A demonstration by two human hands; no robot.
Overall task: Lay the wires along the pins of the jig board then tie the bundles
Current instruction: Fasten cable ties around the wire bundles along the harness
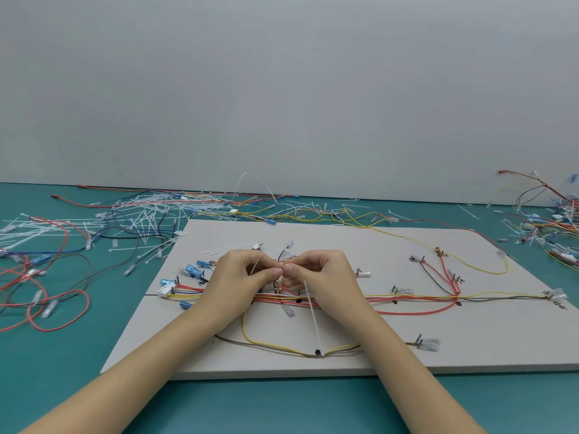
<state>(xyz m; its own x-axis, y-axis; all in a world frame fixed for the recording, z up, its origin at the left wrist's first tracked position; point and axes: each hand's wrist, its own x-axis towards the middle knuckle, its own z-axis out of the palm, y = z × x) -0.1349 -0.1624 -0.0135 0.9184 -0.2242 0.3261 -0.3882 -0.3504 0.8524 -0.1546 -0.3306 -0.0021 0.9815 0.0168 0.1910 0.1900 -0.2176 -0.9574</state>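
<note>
- The jig board (pixel 344 239), a pale flat panel, lies on the teal table (pixel 282 405); no container is in view, and everything lies loose.
- Wires (pixel 407 298) in red, yellow, brown and white run left to right across the middle of the board, held along short upright pins (pixel 418 339), with clear and blue terminals at their ends.
- The left hand (pixel 241 277) and right hand (pixel 322 277) meet over the board's centre, fingers curled, thumb and forefinger of each pinching a white cable tie (pixel 311 311) at the bundle.
- The tie's long tail slants down toward the near edge, ending by a yellow-and-brown wire loop.
- Loose ties and spare wires (pixel 141 220) litter the table far left; another tangle (pixel 551 220) lies far right.
</note>
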